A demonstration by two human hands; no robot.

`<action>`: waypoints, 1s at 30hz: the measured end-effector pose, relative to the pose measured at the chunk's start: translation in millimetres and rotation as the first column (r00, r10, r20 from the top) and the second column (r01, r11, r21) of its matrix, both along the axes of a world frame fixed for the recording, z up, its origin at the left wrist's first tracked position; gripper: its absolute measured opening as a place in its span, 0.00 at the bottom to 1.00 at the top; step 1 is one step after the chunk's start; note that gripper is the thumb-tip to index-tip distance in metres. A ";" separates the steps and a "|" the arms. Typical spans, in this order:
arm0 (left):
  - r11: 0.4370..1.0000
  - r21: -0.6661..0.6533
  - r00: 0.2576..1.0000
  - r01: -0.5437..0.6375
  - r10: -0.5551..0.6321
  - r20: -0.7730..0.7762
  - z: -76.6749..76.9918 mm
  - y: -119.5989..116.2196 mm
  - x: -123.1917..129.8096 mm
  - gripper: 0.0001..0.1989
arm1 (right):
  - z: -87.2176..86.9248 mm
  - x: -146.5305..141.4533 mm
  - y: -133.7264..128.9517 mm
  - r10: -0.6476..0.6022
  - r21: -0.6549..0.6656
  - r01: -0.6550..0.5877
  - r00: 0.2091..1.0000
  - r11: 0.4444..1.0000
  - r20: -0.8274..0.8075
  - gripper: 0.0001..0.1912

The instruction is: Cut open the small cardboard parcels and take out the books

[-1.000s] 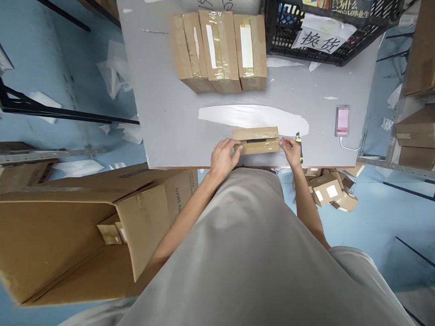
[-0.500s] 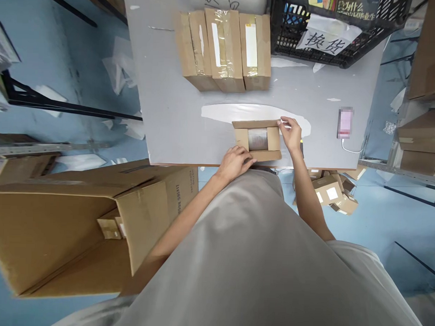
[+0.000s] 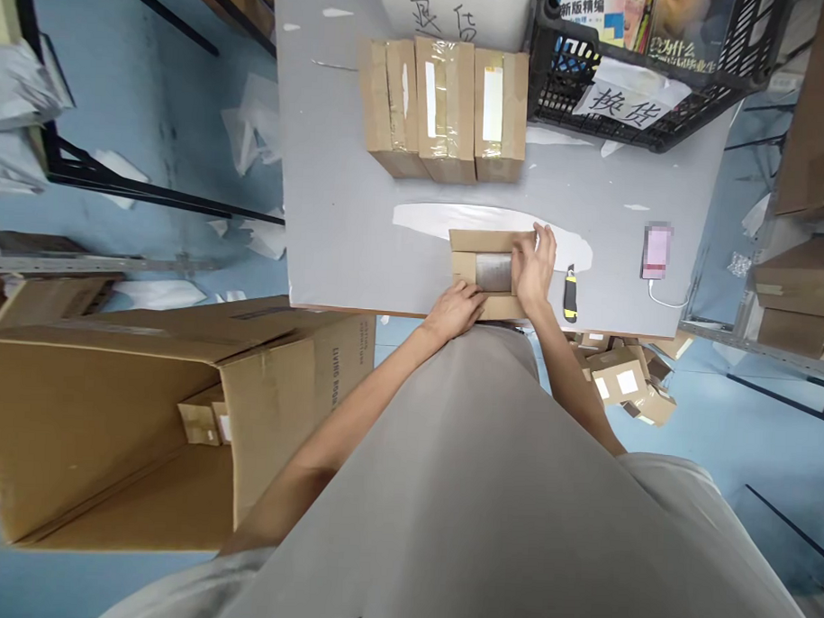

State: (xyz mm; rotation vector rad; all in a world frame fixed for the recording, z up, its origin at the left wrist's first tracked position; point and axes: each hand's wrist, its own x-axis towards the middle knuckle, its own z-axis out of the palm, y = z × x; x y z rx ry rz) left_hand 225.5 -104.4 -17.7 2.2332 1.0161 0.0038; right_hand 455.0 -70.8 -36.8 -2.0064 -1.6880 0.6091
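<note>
A small open cardboard box (image 3: 463, 263) lies at the table's near edge with its flaps raised. Inside it shows a flat greyish item (image 3: 493, 272), its kind not clear. My left hand (image 3: 456, 309) grips the box's near left side, fingers bent over the edge. At the right end, my right hand (image 3: 536, 266) has its fingers around the box wall and end flap, some fingertips reaching over the opening. A yellow and black utility knife (image 3: 570, 295) lies on the table just right of my right hand.
Three taped cartons (image 3: 447, 112) stand at the back of the table (image 3: 340, 225). Beside them is a black crate (image 3: 651, 137) of books. A phone (image 3: 655, 251) with a cable lies at the right. A large open carton (image 3: 300, 404) stands below left; small boxes (image 3: 619, 375) lie on the floor.
My right hand has moved left from the box's far right corner onto its right end, over the flap. The utility knife is now uncovered. The view has shifted slightly.
</note>
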 end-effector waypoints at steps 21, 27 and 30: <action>0.866 0.116 0.851 -0.486 0.499 -0.163 42.9 -16.7 -5.5 0.18 | 27.7 37.6 -76.8 0.014 -0.046 -0.016 0.999 0.999 -0.049 0.25; 0.899 0.127 0.877 -0.420 0.438 -0.197 37.1 -0.6 30.8 0.22 | 18.8 54.1 -76.9 0.072 -0.141 -0.073 0.997 0.987 -0.008 0.33; 0.928 0.130 0.913 -0.350 0.369 -0.174 25.4 18.7 47.7 0.23 | 17.0 57.0 -77.8 0.094 -0.217 -0.091 0.996 0.972 0.003 0.43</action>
